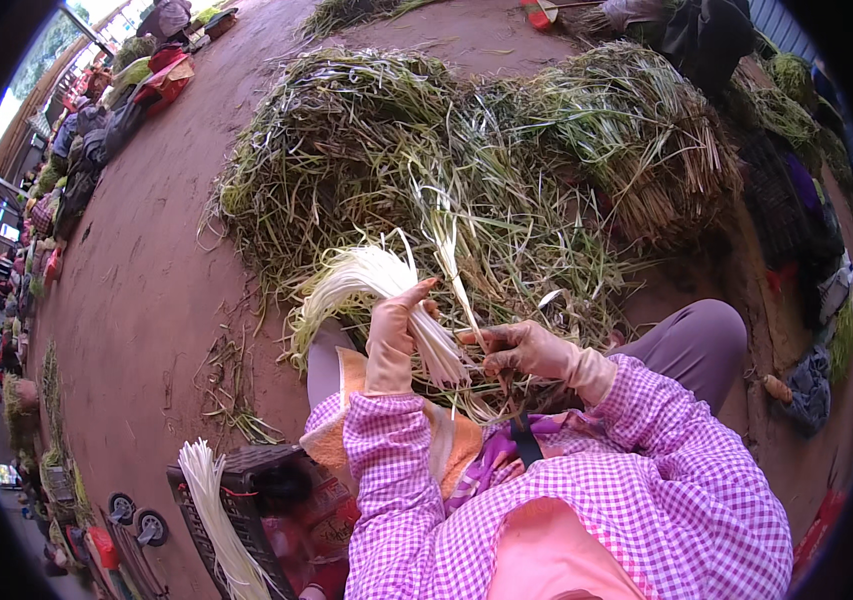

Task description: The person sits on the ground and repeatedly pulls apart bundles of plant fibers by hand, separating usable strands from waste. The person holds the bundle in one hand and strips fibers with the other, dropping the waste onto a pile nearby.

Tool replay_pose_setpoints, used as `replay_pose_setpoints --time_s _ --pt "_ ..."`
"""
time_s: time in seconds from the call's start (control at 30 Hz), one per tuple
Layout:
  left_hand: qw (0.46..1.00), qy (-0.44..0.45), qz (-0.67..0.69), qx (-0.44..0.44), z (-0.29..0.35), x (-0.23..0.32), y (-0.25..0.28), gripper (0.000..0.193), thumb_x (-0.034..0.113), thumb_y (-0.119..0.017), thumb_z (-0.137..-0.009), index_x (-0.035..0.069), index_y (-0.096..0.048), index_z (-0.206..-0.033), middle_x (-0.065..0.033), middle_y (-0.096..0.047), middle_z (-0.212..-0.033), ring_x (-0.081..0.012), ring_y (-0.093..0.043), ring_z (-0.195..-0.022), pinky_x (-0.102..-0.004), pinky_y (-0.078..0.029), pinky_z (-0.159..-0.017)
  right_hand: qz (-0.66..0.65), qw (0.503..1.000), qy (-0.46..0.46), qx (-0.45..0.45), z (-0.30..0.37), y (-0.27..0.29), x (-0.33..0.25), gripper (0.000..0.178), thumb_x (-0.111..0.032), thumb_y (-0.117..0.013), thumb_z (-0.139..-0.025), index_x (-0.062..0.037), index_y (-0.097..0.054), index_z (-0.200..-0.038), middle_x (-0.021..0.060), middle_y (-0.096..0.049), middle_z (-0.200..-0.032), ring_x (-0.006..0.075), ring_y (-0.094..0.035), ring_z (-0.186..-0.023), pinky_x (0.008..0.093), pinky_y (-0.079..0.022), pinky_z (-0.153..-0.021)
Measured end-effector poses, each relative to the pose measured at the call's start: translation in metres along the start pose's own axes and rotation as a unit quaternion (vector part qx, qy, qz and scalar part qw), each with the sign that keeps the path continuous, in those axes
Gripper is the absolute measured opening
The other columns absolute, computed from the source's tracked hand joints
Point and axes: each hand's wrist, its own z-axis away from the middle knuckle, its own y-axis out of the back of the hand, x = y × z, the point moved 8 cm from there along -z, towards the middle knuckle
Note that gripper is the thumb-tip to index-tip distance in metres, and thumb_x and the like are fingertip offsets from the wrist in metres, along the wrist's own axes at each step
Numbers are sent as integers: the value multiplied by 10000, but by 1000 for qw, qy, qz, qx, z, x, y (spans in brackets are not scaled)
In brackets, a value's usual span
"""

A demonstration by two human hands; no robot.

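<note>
My left hand, in a pale rubber glove, is closed round a thick bunch of white chives. Their cut ends point down toward my lap, and the yellowish tips droop over to the left. Beside it my right hand, its glove stained with dirt, pinches the lower end of a few loose chive stalks. Those stalks stand up and lean left, apart from the bunch at their tops. The exact grip of the right fingertips is partly hidden.
Before my knees lies a large heap of uncleaned greens, with straw-like waste. A black crate at the lower left carries another white bunch. Small wheels stand left of it. A person sits at the far right.
</note>
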Motion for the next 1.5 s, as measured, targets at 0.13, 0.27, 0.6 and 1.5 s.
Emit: replay_pose_setpoints --time_s 0.13,0.27,0.6,1.5 --pt "997 79 7 13 -5 -23 -6 243 170 -723 -871 -39 -683 -988 -100 -663 -697 -182 -638 -555 -309 -554 -521 359 932 41 5 10 -9 -14 468 -180 -696 -883 -204 -590 -1337 73 -670 -831 152 -643 -726 323 -532 -673" --pt "994 107 7 -17 -6 -32 -20 193 111 -669 -900 -68 -671 -974 -118 -679 -743 -166 -628 -571 -282 -535 -516 444 895 28 -22 21 -12 -3 446 -242 -707 -862 -180 -612 -1293 144 -698 -949 283 -675 -800 367 -535 -746" --pt "993 -27 103 43 -3 9 -8 216 85 -566 -955 -97 -655 -1029 -114 -651 -734 -165 -615 -586 -256 -546 -549 7 987 -76 139 -40 68 13 305 -165 -623 -955 -64 -619 -1243 50 -714 -975 110 -629 -593 246 -548 -554" --pt "995 25 84 47 -15 -17 -15 148 56 -638 -893 -73 -705 -921 -114 -671 -695 -170 -611 -532 -272 -544 -516 388 834 218 327 -42 27 -57 141 -166 -736 -812 -41 -672 -804 133 -667 -738 269 -667 -642 352 -521 -574"
